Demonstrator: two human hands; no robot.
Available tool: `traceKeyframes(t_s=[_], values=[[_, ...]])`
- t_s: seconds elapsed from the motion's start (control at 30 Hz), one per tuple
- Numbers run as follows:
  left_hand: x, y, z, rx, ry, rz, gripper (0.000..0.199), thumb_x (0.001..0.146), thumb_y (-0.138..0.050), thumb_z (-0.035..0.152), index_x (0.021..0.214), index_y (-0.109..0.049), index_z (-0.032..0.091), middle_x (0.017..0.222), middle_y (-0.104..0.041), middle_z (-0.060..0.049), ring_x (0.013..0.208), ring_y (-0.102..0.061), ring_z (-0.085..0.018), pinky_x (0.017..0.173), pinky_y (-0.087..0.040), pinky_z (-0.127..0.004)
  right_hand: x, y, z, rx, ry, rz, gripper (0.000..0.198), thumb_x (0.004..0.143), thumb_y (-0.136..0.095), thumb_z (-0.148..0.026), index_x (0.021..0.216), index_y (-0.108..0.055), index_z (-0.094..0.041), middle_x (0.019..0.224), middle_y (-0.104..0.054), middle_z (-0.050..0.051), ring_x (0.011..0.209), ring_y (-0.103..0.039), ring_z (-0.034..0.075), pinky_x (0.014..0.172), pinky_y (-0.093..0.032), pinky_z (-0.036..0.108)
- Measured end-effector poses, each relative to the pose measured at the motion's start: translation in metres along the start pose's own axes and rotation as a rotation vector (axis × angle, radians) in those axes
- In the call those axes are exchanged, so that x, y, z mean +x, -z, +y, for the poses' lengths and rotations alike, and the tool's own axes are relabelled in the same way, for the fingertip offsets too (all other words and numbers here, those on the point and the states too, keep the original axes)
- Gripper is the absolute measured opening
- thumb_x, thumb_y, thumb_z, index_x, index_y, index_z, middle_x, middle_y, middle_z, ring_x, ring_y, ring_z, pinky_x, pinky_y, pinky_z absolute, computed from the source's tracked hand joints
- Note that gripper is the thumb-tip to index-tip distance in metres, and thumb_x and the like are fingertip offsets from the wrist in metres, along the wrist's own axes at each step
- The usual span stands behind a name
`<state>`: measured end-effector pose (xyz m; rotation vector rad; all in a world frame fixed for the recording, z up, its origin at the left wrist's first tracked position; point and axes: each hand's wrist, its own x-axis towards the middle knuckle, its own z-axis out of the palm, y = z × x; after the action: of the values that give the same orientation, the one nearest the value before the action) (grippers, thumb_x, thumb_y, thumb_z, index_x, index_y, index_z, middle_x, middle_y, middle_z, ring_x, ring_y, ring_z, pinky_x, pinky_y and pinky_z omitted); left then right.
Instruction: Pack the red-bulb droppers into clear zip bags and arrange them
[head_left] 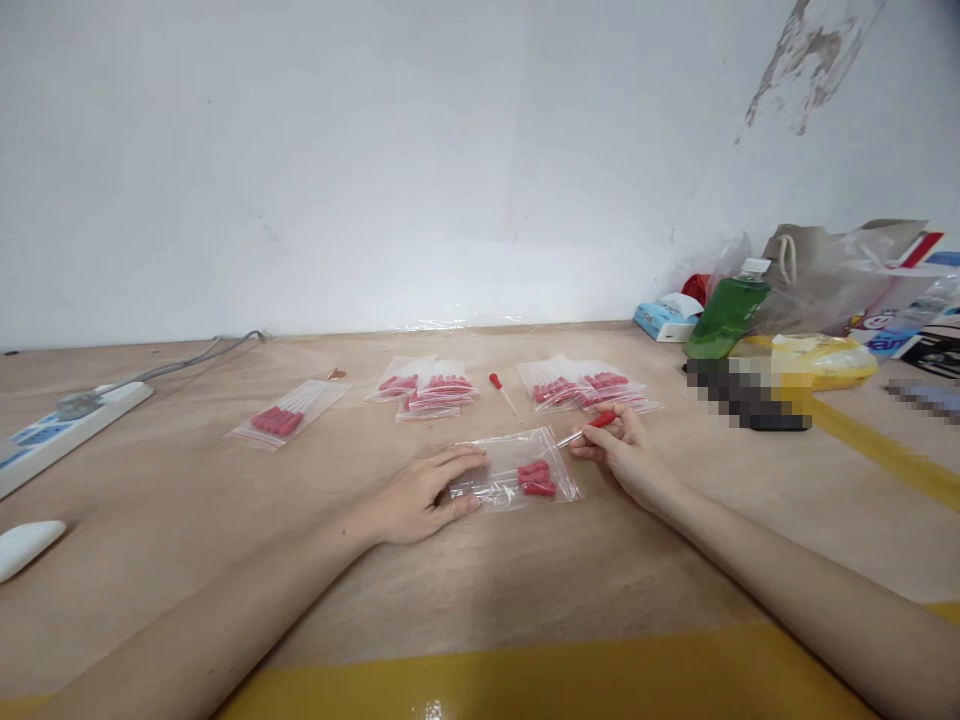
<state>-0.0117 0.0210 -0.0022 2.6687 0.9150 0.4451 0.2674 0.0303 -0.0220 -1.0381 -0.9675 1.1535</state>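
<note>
A clear zip bag (499, 490) lies in front of me with several red-bulbed droppers (536, 480) inside, their bulbs toward its right, zipped end. My left hand (424, 490) grips the bag's left end, fingers over the top and thumb at the near edge. In my right hand (622, 450) is another dropper (600, 420), pinched by its red bulb. Its clear stem points left, with the tip at the bag's upper right corner. A single loose dropper (496, 382) lies just beyond the bag.
Filled bags (431, 385) lie in a left pile, and more filled bags (589, 380) form a right pile. One filled bag (285, 415) lies farther left. A power strip (112, 410) is at the left edge. A green bottle (727, 310) and tissue pack (664, 320) stand back right.
</note>
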Motion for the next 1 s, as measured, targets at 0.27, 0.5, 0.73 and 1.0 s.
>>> traceKeyframes(t_s=[0.27, 0.5, 0.73, 1.0], values=[[0.000, 0.001, 0.001, -0.005, 0.002, 0.009, 0.048, 0.089, -0.045, 0.039, 0.133, -0.034, 0.023, 0.132, -0.044, -0.006, 0.120, -0.041, -0.022, 0.100, -0.035, -0.039, 0.007, 0.005, 0.008, -0.386, 0.053, -0.288, 0.029, 0.064, -0.066, -0.034, 0.088, -0.062, -0.018, 0.073, -0.064, 0.000, 0.064, -0.059, 0.013, 0.064, -0.050, 0.029], [0.001, 0.001, 0.002, 0.013, 0.013, 0.008, 0.050, 0.088, -0.045, 0.040, 0.134, -0.032, 0.024, 0.133, -0.043, -0.006, 0.120, -0.042, -0.022, 0.100, -0.035, -0.039, 0.009, -0.009, 0.012, -0.432, 0.170, -0.347, 0.027, 0.063, -0.066, -0.029, 0.086, -0.057, -0.017, 0.080, -0.065, 0.004, 0.066, -0.060, 0.014, 0.060, -0.048, 0.027], [0.002, 0.003, 0.004, 0.021, 0.010, -0.014, 0.047, 0.090, -0.043, 0.038, 0.133, -0.032, 0.024, 0.136, -0.039, -0.006, 0.123, -0.038, -0.021, 0.103, -0.032, -0.039, 0.005, -0.010, 0.011, -0.340, 0.090, -0.394, 0.032, 0.070, -0.057, -0.027, 0.099, -0.043, -0.022, 0.090, -0.063, 0.003, 0.067, -0.060, 0.012, 0.057, -0.046, 0.024], [0.001, 0.003, 0.004, -0.003, 0.015, -0.002, 0.043, 0.089, -0.044, 0.038, 0.128, -0.036, 0.021, 0.130, -0.045, -0.008, 0.118, -0.043, -0.021, 0.099, -0.036, -0.038, 0.047, -0.048, -0.022, -1.014, 0.406, -0.203, 0.005, 0.070, -0.054, -0.019, 0.074, -0.057, -0.018, 0.079, -0.064, 0.005, 0.072, -0.059, 0.016, 0.069, -0.044, 0.029]])
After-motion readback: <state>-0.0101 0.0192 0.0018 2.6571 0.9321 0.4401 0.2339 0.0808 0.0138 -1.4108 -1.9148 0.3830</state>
